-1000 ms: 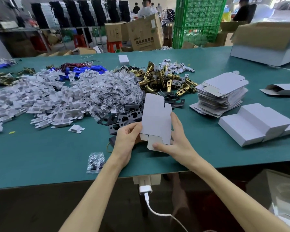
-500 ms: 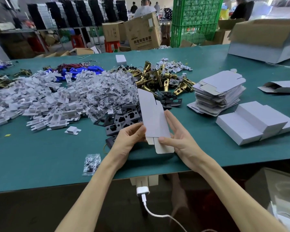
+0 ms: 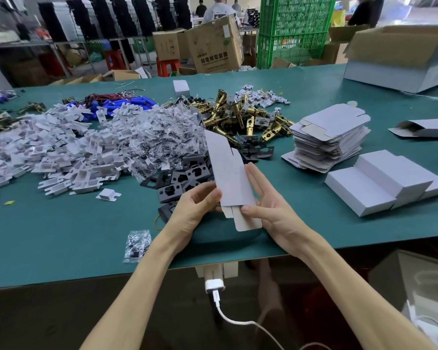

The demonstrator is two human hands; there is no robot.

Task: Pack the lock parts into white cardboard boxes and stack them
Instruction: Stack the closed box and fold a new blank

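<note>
Box blank [image 3: 228,173], flat; I'm pinching it with left hand [image 3: 192,210] and right hand [image 3: 276,213]. Squeezing it open's probably next.

We see a factory packing floor: behind the green-topped worktable [image 3: 61,236] stand brown cardboard cartons [image 3: 213,46] and a green plastic crate stack [image 3: 296,29].

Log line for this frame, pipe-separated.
stage: box forming | left hand: holds flat box blank, left edge | right hand: holds right edge, fingers straight | blank: on end, not opened | closed boxes: at right
</note>
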